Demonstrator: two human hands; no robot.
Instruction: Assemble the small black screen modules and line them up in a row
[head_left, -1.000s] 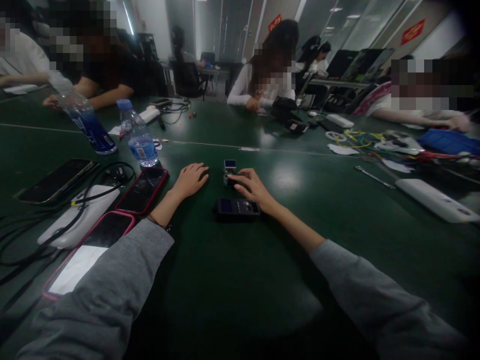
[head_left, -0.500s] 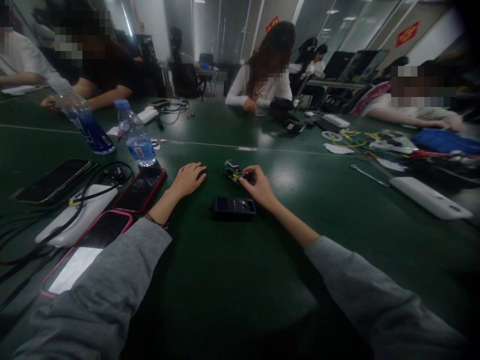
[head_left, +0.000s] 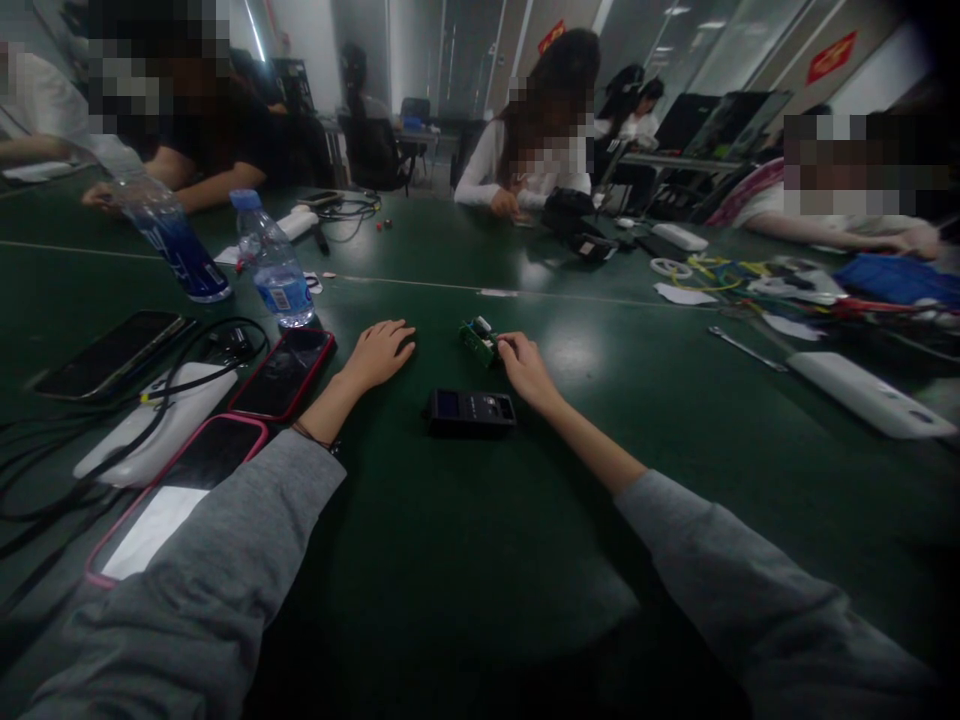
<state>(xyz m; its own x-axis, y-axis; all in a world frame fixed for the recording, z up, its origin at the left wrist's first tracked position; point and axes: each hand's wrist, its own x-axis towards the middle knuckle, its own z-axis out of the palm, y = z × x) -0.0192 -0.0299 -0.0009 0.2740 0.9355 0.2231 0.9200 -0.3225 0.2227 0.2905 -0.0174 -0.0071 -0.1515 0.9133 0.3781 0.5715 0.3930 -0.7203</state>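
Note:
A small green circuit board with pale parts on it is pinched at its right edge by my right hand. The board is tilted, and I cannot tell whether it touches the table. My left hand lies on the green table with fingers stretched out, holding nothing. Between my forearms, just below the board, rests a black device casing with a small dark window and several cut-outs. A red-edged phone lies to the left of my left wrist.
Left of my arm are a pink-edged phone, a white power strip with black cables, and two bottles, one a clear water bottle. A wrench, another white strip and tangled wires lie right. People sit across the table.
The circuit board has been turned over in my right hand, from its screen side to its green side, and shifted slightly right. My left hand stays flat, and the casing stays put.

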